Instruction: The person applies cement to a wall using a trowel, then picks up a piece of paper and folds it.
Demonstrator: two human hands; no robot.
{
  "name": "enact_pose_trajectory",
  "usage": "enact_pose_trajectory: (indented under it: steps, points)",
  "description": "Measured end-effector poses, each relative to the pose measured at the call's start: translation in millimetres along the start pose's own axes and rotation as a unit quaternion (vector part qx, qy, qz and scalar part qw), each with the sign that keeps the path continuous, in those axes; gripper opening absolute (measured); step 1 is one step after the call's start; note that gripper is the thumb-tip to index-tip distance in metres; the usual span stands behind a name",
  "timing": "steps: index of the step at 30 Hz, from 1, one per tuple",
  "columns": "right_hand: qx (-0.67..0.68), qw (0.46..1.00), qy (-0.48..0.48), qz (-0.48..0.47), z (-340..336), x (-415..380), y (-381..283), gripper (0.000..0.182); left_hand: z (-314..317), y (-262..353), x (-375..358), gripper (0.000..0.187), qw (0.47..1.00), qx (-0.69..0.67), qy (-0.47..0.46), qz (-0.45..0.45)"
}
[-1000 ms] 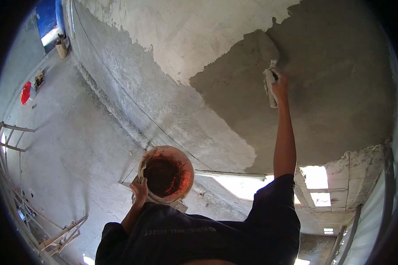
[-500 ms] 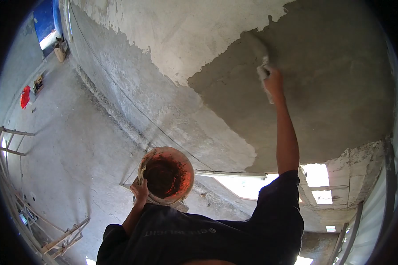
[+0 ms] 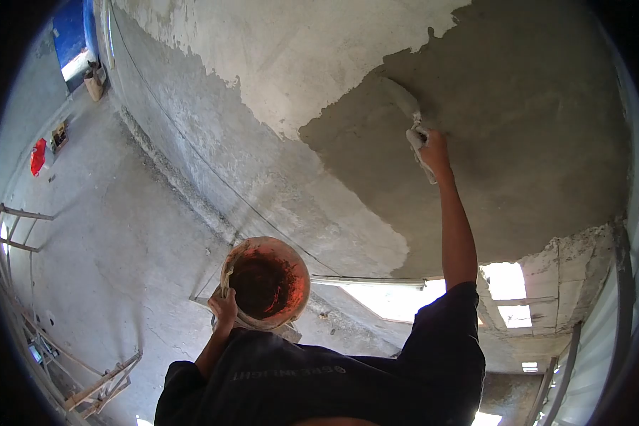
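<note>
My right hand (image 3: 435,151) is wrapped round the handle of a trowel (image 3: 403,98), its pale blade lying over the dark wet plaster (image 3: 525,135) on the wall. The ragged upper-left border of that plaster runs just beyond the blade's tip, against a lighter dry coat (image 3: 305,50). Down to the left, my left hand (image 3: 224,307) grips the near-side rim of an orange bucket (image 3: 302,284). Dark residue coats the bucket's inside, and its mouth faces me.
Wooden frames (image 3: 106,383) stand on the concrete floor (image 3: 106,263) at left. A red item (image 3: 37,157) and a sack (image 3: 93,85) lie farther off. A thin cable (image 3: 213,170) crosses the lower wall. Bright openings (image 3: 504,282) show at lower right.
My right hand and the trowel have moved down and slightly left across the wet plaster. My left hand and the bucket stay almost where they were.
</note>
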State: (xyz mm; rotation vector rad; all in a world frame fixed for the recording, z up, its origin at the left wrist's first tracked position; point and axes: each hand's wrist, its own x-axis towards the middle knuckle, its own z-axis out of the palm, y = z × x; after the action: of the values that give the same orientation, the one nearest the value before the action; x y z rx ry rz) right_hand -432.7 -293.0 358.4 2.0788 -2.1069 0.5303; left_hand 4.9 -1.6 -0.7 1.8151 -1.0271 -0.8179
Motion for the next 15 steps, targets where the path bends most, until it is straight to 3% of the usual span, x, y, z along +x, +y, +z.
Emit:
enact_pose_trajectory:
  steps: [2, 5, 7, 9, 12, 13, 15]
  points:
    - [0.0, 1.0, 0.003, -0.003, -13.6, -7.4, -17.4, 0.027, 2.0, -1.1, -0.5, 0.028, 1.0, -0.004, 0.015, 0.005]
    - [0.064, 0.993, 0.016, 0.097, -65.3, -5.4, -54.2, 0.03, 0.2, 0.4, -0.7, 0.027, 1.0, 0.0, 0.022, 0.018]
    - [0.112, 0.982, 0.01, 0.151, -77.8, 5.1, -43.2, 0.031, -1.4, -0.8, -2.4, 0.026, 1.0, 0.011, 0.012, 0.025]
    - [0.034, 0.99, 0.134, 0.002, -79.6, 15.7, -24.4, 0.031, 3.7, -6.2, -1.1, 0.026, 1.0, 0.017, 0.017, 0.0]
    - [0.025, 0.982, 0.176, -0.066, -54.3, 27.9, 10.5, 0.021, 9.7, -17.2, -1.8, 0.027, 1.0, -0.005, 0.017, 0.002]
    - [0.026, 0.982, 0.176, -0.067, -54.9, 20.5, -13.2, 0.021, 8.8, -13.9, -1.6, 0.027, 1.0, -0.006, 0.019, 0.002]
    - [0.152, 0.987, 0.013, 0.06, -49.8, 2.7, -56.9, 0.022, 6.3, -5.6, -1.5, 0.027, 1.0, 0.019, 0.018, 0.008]
